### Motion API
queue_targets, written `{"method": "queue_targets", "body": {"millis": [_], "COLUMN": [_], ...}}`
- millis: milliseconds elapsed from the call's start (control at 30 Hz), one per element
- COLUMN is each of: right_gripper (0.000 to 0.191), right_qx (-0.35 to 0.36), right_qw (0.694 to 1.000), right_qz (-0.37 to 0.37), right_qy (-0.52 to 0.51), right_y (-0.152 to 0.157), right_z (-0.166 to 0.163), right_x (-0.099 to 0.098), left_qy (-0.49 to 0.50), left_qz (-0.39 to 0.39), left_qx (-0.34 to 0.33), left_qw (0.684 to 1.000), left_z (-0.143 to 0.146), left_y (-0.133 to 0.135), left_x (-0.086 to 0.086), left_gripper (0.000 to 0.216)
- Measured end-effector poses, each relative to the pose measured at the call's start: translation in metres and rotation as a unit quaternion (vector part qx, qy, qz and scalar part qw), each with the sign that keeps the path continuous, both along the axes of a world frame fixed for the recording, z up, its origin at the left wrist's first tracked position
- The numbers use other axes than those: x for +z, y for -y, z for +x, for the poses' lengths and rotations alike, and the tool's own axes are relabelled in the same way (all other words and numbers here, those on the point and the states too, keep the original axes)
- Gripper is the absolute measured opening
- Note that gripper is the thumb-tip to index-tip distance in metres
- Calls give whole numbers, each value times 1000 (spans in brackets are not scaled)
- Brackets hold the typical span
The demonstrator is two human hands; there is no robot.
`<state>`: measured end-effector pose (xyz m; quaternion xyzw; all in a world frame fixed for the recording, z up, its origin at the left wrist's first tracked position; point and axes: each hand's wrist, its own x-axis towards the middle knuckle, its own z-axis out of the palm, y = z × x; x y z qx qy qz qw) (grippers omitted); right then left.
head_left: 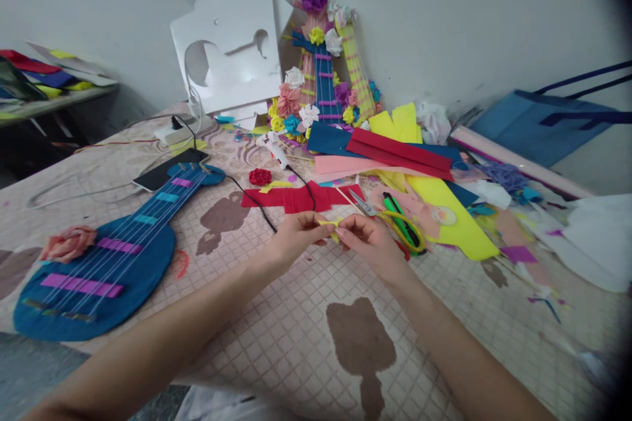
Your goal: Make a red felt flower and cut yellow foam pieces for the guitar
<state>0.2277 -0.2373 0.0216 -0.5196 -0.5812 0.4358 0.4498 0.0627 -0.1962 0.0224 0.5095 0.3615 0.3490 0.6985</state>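
Observation:
My left hand (pixel 296 233) and my right hand (pixel 368 240) meet above the patterned table cover, both pinching a small yellow strip (pixel 330 224) held between their fingertips. Just beyond the hands lies a red felt piece (pixel 296 198) with a black cord across it. A pair of scissors with yellow-green handles (pixel 399 227) lies right of my right hand. A small red felt rose (pixel 259 176) sits farther back.
A blue felt guitar (pixel 93 270) with purple bars and a pink rose lies at the left, a phone (pixel 162 173) by its neck. Flower-covered guitars (pixel 320 72), a white cut-out board (pixel 230 52), a glue gun (pixel 274 147) and coloured felt sheets (pixel 395 151) crowd the back. A blue bag (pixel 538 125) stands right.

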Motion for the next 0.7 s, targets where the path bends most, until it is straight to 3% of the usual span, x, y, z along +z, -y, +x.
{"method": "queue_targets", "body": {"millis": [700], "right_gripper": [20], "right_qx": [-8], "right_qw": [1000], "right_qz": [-4], "right_qy": [8], "right_y": [1], "right_z": [1], "right_x": [0], "left_qy": [-63], "left_qz": [57], "left_qx": [-42], "left_qw": [995], "left_z": [0], "left_y": [-2], "left_x": [-7], "left_gripper": [30]}}
